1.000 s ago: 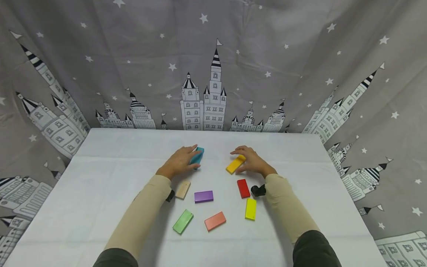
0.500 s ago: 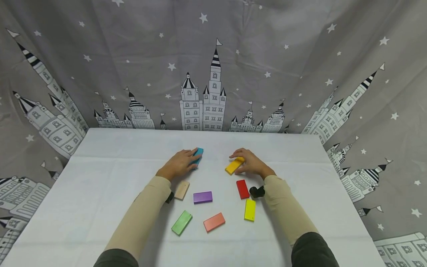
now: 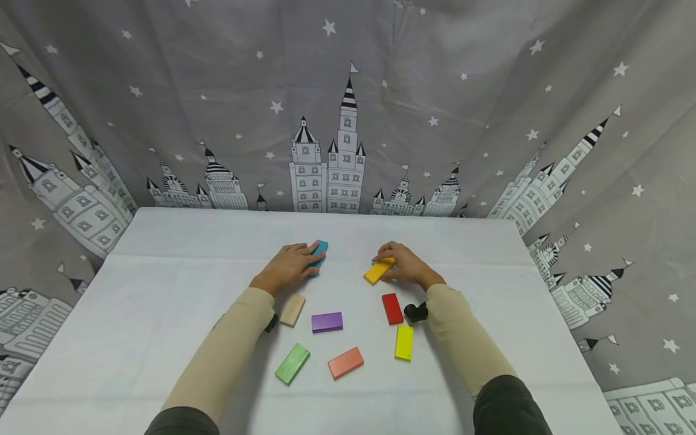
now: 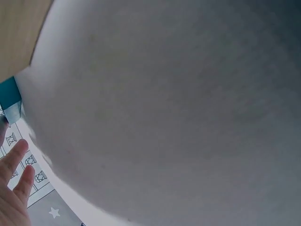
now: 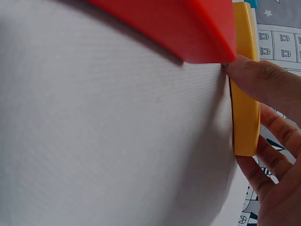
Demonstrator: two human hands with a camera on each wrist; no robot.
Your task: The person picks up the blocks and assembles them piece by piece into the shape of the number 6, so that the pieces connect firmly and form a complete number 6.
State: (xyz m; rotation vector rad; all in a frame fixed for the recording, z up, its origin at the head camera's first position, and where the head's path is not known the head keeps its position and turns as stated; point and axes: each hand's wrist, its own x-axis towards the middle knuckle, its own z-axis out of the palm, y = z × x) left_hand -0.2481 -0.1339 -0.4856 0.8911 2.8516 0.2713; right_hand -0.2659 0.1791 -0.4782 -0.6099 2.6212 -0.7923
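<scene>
My left hand point(image 3: 287, 266) holds a blue block point(image 3: 321, 249) at the upper middle of the white table, fingers over its top and thumb by its near end. Only a corner of this blue block point(image 4: 10, 96) shows in the left wrist view, beside loosely spread fingers. Across from it, my right hand point(image 3: 405, 264) grips an orange-yellow block point(image 3: 377, 273) by its sides. The right wrist view has the thumb on one face of that block point(image 5: 245, 113) and the fingers around the other. A red block point(image 3: 393, 309) lies just below the right hand.
A plain wooden block point(image 3: 292, 310) lies by the left wrist. Purple point(image 3: 327, 322), green point(image 3: 292, 364), coral point(image 3: 345, 363) and bright yellow point(image 3: 404, 342) blocks lie spread between the forearms. Behind the table point(image 3: 179, 254) hangs a grey castle-print curtain point(image 3: 234, 90).
The right hand's fingers and thumb have drawn in on the orange-yellow block. The left fingers have settled closer over the blue block. The head view has shifted slightly; the other blocks lie unmoved.
</scene>
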